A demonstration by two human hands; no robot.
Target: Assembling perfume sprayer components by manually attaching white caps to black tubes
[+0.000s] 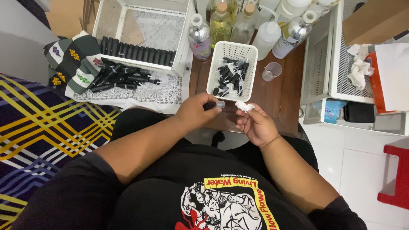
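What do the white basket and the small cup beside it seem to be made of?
The white basket looks like moulded plastic with a matte finish: its walls carry a regular grid of small holes. The small cup is clear, probably plastic, though glass is possible: the brown wooden table shows through it.

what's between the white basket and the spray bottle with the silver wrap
In the head view, a small clear measuring cup stands on the wooden table between white basket and silver-wrapped bottle.

Both bare forearms are reaching forward, converging ahead of the torso. The left hand (195, 111) is curling palm-down, fingers (211, 106) pinching closed, while the right hand (255, 125) is turning palm-up (fingers loosely bent, thumb and forefinger pinching).
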